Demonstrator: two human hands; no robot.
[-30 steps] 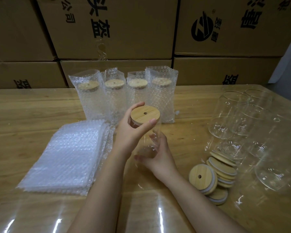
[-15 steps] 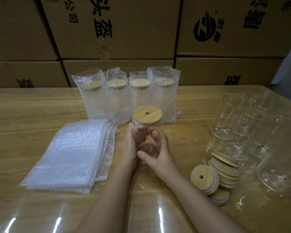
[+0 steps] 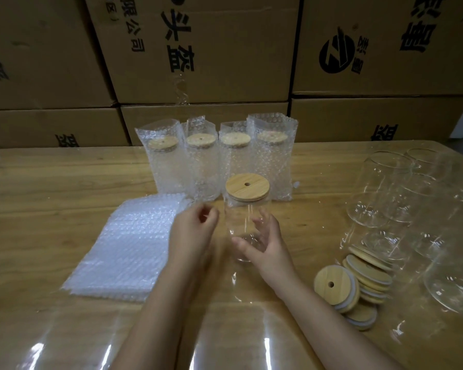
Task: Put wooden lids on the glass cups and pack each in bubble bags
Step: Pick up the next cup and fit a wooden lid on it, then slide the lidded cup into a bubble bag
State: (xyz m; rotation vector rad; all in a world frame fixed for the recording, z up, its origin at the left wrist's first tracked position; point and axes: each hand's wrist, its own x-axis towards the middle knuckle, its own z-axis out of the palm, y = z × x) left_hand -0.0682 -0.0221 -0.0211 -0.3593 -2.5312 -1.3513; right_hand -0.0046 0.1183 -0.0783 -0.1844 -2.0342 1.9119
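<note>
Item: glass cup (image 3: 238,222), wooden lid (image 3: 247,187) seated, upright at the centre of the table (image 3: 51,204). We note the right hand (image 3: 265,244) curled round its lower half. The left hand (image 3: 193,231) is just beside it, fingers loosely curled, holding nothing. Bubble bags (image 3: 126,249) stacked left; four bagged cups (image 3: 214,158) behind; spare lids (image 3: 358,284) and bare glasses (image 3: 401,204) right.

Top mid: 4 bagged cups (image 3: 162,166) in a row. Mid: 1 lidded cup (image 3: 247,212). Left: 1 pile of bubble bags (image 3: 129,244), too many to count. Lower right: approx 6 loose lids (image 3: 332,283). Right: bare cups (image 3: 382,190), 5+, hard to count. Back: 6 boxes (image 3: 211,49).
</note>
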